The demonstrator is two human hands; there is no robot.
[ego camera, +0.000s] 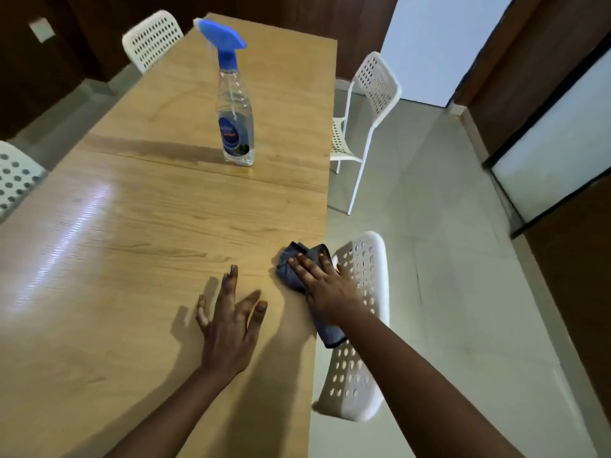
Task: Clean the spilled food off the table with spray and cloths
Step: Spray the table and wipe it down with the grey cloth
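Both hands flat: right hand (325, 285) presses cloth (297, 269) at table (132, 226) edge; left hand (229, 325) fingers spread, empty.

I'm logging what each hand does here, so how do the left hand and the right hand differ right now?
The left hand rests bare on the table with fingers spread, while the right hand presses flat on the dark cloth. The left hand sits further in from the table's edge; the right hand and its cloth are at the right edge, the cloth partly hanging over. Both hands are open with straight fingers, and neither touches the spray bottle.
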